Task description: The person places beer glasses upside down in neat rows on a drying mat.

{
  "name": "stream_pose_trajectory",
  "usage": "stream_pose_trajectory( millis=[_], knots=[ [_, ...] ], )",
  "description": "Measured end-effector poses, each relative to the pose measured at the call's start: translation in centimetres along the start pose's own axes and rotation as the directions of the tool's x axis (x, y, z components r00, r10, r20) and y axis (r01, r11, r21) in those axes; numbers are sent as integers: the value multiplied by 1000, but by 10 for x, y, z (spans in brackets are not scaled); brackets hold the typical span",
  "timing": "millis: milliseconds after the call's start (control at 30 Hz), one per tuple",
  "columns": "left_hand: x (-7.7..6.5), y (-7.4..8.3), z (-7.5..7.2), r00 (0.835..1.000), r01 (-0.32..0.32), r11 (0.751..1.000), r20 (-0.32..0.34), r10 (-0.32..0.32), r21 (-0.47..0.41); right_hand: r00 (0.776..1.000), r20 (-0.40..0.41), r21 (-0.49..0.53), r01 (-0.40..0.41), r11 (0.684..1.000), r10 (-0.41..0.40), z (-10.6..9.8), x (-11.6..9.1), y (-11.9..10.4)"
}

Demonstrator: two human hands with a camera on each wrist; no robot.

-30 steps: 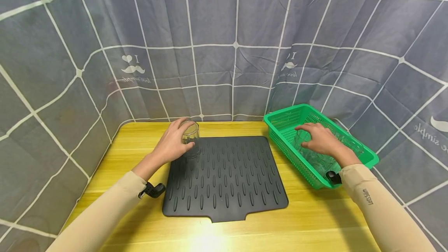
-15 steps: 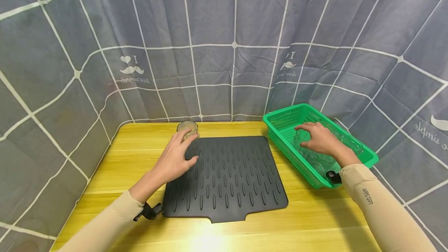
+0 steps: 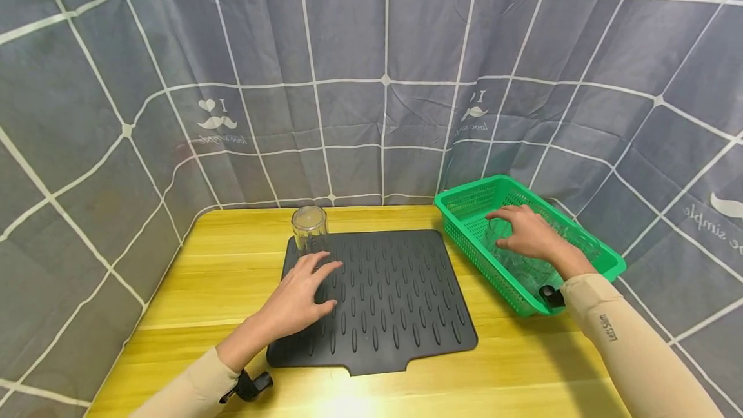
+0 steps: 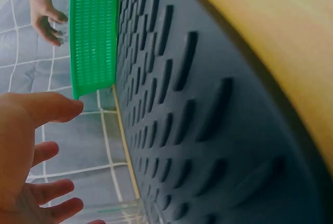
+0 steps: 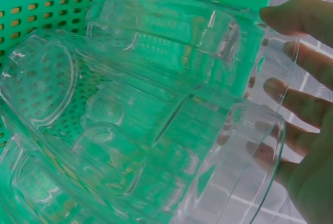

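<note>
In the head view an upside-down drinking glass stands at the back left corner of a black ridged drying mat. My left hand hovers over the mat's left side in front of that glass, fingers spread and holding nothing. Part of the glass shows low in the left wrist view. My right hand is over a green plastic basket, thumb and fingers apart, beside the rims of clear glasses. Some right fingers show close behind those rims.
Several clear glasses lie on their sides in the basket, at the right of the yellow wood-grain table. A grey curtain with white lines surrounds the table at the back and sides. The mat's front tab points toward me.
My left hand has let go of the glass and drawn back toward me, leaving it upside down on the mat. My right hand has stayed at the basket.
</note>
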State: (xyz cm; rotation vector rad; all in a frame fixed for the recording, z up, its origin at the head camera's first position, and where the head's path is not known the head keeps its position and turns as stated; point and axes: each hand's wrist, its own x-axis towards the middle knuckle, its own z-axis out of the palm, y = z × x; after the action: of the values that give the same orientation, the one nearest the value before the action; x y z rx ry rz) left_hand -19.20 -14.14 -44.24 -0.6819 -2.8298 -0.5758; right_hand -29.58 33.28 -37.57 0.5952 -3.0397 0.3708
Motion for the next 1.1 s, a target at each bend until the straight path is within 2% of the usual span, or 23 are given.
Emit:
stream_pose_trajectory(
  millis=[233,433,700,867,1100],
  knots=[
    [-7,2,11,992,38,999,124,-34,-28,1000,6,3,6,1000,-6,-3,6,-4],
    [-9,-1,23,979,38,999,200,-33,-19,1000,15,-1,-6,1000,6,-2,4,-2],
    [-14,-5,31,954,52,998,296,-40,-34,1000,9,4,-2,1000,2,1,4,2],
    [-16,-5,35,943,52,998,331,-39,-30,1000,5,12,-9,1000,9,0,4,1],
    [-17,-4,38,941,36,999,337,-26,-23,1000,-8,17,-11,1000,12,-3,4,-1]
  ],
)
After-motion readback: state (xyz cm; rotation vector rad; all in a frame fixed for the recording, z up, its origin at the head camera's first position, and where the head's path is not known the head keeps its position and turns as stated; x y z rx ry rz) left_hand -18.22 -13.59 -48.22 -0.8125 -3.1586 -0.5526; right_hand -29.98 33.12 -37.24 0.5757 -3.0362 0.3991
